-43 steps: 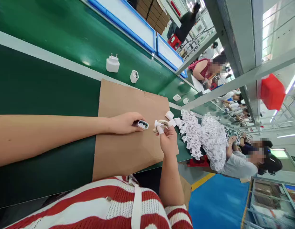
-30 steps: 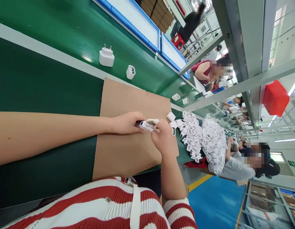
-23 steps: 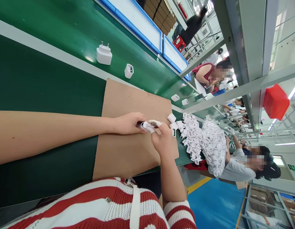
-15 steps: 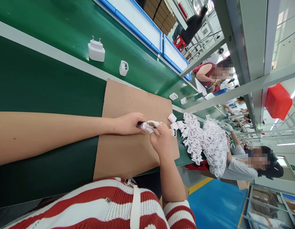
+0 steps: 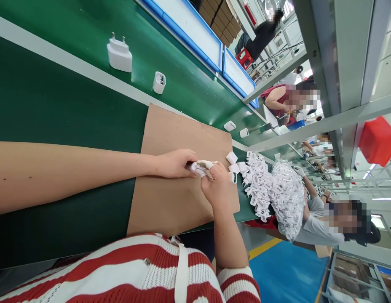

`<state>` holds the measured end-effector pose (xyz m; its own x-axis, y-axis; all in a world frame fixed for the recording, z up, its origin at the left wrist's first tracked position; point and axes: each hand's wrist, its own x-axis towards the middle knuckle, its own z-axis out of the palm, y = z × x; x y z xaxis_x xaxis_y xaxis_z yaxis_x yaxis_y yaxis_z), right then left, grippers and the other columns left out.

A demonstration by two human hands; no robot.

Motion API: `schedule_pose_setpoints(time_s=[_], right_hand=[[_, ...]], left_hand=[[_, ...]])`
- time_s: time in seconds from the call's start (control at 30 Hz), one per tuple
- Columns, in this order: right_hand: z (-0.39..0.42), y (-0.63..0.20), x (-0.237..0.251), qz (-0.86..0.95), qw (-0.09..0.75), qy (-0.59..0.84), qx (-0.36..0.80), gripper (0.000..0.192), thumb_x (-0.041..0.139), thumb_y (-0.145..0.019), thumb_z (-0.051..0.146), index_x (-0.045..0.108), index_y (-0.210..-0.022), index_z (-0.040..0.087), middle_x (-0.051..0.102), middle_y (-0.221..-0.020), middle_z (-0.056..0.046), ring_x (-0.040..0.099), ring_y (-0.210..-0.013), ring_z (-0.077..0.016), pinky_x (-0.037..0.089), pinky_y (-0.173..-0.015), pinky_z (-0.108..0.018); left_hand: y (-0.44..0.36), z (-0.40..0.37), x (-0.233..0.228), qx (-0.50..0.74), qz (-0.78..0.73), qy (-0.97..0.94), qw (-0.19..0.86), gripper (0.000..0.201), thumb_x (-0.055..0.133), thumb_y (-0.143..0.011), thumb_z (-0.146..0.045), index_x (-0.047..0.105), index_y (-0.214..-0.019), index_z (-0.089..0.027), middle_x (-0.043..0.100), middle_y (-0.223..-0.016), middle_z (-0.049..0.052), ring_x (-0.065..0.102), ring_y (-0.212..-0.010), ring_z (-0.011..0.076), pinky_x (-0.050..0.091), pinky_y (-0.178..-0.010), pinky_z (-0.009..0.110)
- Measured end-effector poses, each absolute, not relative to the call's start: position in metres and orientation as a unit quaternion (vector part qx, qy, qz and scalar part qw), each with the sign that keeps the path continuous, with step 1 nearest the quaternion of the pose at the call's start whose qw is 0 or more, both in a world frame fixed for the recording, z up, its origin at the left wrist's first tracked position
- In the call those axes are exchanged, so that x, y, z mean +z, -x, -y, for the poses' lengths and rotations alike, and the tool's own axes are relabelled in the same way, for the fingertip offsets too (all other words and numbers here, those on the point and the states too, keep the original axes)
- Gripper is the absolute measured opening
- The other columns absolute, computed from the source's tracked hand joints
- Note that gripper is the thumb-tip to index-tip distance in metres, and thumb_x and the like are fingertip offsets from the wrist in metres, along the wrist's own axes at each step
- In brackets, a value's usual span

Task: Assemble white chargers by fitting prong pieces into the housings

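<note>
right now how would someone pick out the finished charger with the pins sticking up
Start at the brown cardboard sheet on the green conveyor belt. Look past its far edge, across the pale strip, to two white pieces. The white charger is the bigger, and unlike the small open shell beside it, it has two metal pins.

Green conveyor belt point(image 5: 56, 109) carries a cardboard sheet point(image 5: 179, 198), white plug charger point(image 5: 119, 54), small charger shells point(image 5: 159, 82), plus a white parts pile point(image 5: 271, 189) at its edge.

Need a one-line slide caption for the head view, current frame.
Left hand and right hand press a white charger part together over a cardboard sheet beside a green conveyor belt.
</note>
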<state>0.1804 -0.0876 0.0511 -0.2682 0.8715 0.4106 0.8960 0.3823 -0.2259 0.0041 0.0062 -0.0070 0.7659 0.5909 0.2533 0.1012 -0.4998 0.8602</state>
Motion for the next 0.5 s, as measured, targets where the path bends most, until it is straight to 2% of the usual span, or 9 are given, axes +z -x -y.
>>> schedule_pose_setpoints(time_s=[0.2,0.37,0.5], right_hand=[[0.081,-0.174,0.059,0.775,0.176,0.607,-0.008,0.038,0.054,-0.068,0.002,0.072,-0.094,0.023,0.071,-0.081,-0.004,0.062,-0.079,-0.0218,0.05,-0.07,-0.031],[0.087,-0.173,0.049,0.702,0.23,0.674,0.036,0.04,0.059,-0.072,0.007,0.074,-0.105,0.025,0.077,-0.095,-0.004,0.068,-0.088,-0.0228,0.055,-0.081,-0.033],[0.089,-0.169,0.043,0.695,0.246,0.675,0.032,0.041,0.061,-0.073,0.006,0.075,-0.106,0.025,0.079,-0.1,-0.004,0.069,-0.094,-0.0233,0.056,-0.084,-0.032]], left_hand=[[-0.006,-0.006,-0.008,0.273,-0.211,-0.819,0.458,0.03,0.069,-0.083,-0.049,0.067,-0.078,-0.019,0.066,-0.085,0.005,0.061,-0.079,0.0217,0.046,-0.072,0.03],[-0.009,-0.003,-0.009,0.276,-0.213,-0.823,0.449,0.036,0.065,-0.086,-0.054,0.065,-0.078,-0.018,0.066,-0.085,0.006,0.061,-0.078,0.0213,0.046,-0.07,0.03],[-0.01,0.002,-0.004,0.276,-0.225,-0.838,0.413,0.039,0.061,-0.087,-0.056,0.063,-0.076,-0.019,0.068,-0.082,0.005,0.062,-0.081,0.0224,0.047,-0.073,0.03]])
